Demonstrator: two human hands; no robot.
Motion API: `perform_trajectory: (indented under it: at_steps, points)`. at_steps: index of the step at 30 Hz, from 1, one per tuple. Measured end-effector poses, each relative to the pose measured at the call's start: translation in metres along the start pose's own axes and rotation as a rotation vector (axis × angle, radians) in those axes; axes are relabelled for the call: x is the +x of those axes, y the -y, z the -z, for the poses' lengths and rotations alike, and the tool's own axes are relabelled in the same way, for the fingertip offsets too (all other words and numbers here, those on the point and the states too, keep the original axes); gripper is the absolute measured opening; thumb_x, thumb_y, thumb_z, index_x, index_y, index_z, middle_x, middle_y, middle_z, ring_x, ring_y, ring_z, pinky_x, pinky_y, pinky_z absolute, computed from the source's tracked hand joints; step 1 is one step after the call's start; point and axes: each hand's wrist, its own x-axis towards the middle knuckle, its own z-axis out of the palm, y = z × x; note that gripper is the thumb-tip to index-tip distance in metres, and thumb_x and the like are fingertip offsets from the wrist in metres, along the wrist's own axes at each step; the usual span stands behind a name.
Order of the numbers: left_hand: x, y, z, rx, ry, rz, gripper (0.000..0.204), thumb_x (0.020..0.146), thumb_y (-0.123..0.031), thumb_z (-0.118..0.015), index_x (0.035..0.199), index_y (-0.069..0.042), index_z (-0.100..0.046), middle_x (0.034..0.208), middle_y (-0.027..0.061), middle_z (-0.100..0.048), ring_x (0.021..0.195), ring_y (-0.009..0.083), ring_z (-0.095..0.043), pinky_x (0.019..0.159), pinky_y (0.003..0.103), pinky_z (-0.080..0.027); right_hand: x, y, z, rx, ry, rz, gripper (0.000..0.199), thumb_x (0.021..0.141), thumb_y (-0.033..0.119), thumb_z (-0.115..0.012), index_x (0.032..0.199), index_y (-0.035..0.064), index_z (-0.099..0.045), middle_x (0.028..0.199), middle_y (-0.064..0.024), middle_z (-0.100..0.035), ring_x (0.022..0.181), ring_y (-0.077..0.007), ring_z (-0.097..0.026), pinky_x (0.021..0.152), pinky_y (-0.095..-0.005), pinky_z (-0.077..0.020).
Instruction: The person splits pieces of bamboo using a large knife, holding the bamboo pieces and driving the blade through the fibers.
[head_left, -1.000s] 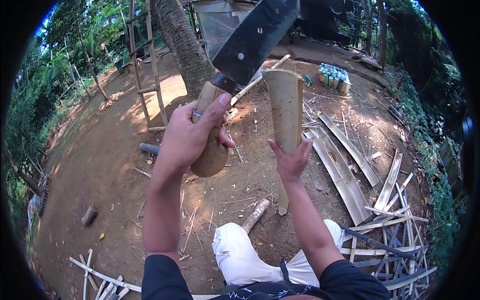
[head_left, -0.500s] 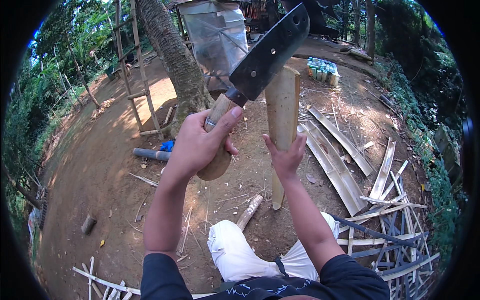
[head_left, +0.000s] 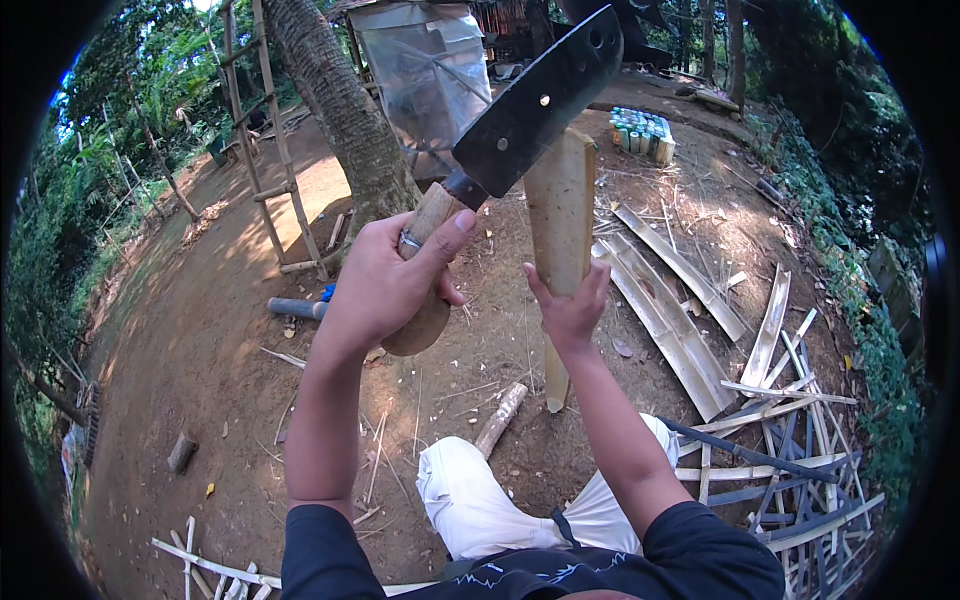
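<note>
Left hand (head_left: pixel 385 285) fist-closed around wooden handle of cleaver (head_left: pixel 535 105), dark blade raised over slat top | right hand (head_left: pixel 570 310) fingers wrapped on bamboo slat (head_left: pixel 560 215), gripping mid-length | slat pale, upright, foot on dirt ground (head_left: pixel 200 350) beside white-trousered knee (head_left: pixel 480 500)

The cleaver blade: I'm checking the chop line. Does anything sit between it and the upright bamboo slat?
Nothing visible does. The cleaver blade in the left hand overlaps the bamboo slat top; the right hand grips lower down.

An outdoor rural work yard: bare dirt ground (head_left: pixel 200 330), palm trunk (head_left: pixel 345 110), split bamboo slats (head_left: pixel 670 300).
</note>
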Motion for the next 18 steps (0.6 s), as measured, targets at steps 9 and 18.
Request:
perform_trajectory:
  at_steps: [9,18]
  points:
    - [-0.006,-0.020,0.006,0.093,0.026,0.055,0.046,0.095,-0.045,-0.069,0.087,-0.001,-0.061,0.065,0.0032,-0.061,0.058,0.0132,-0.067,0.055,0.028,-0.054,-0.003,0.004,0.004,0.016,0.027,-0.061,0.078,0.076,0.061,-0.080,0.117,0.0038,-0.045,0.102,-0.0133,-0.050,0.086,-0.0281,-0.063,0.067,-0.0414,-0.0581]
    - [-0.015,-0.030,0.004,0.155,0.059,0.043,0.048,0.094,-0.046,-0.069,0.090,0.001,-0.065,0.062,0.0035,-0.063,0.057,0.0111,-0.067,0.056,0.027,-0.054,0.000,0.015,0.024,0.004,-0.079,0.014,0.079,0.073,0.051,-0.088,0.118,0.0019,-0.046,0.105,-0.0129,-0.049,0.094,-0.0286,-0.057,0.077,-0.0436,-0.0511]
